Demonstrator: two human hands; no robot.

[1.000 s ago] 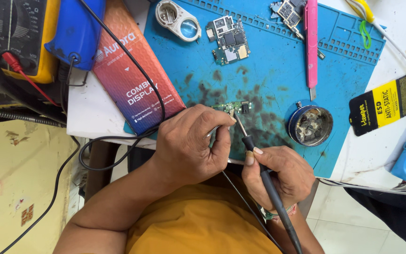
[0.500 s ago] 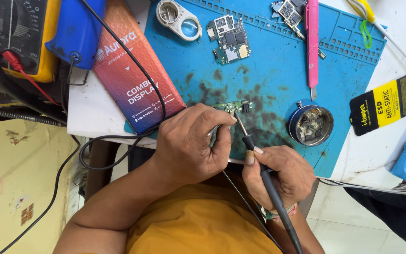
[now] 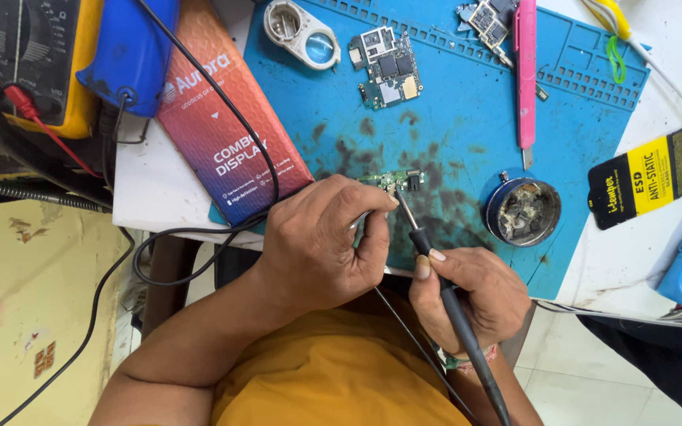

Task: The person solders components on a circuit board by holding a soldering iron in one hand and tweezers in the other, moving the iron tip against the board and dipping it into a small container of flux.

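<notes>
Contact is made at the small green circuit board [image 3: 399,180] on the blue mat [image 3: 467,134], pinned from the left by the closed left hand [image 3: 321,237], while the soldering iron [image 3: 445,298], pinched in the right hand [image 3: 467,296], slants up-left to its edge.

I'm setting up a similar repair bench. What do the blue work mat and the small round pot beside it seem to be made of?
Blue mat: likely silicone or rubber, matte, with moulded compartment ridges and dark scorch stains. Round pot: apparently metal, with a dull shiny rim; its contents look like greyish residue, material unclear.
</notes>
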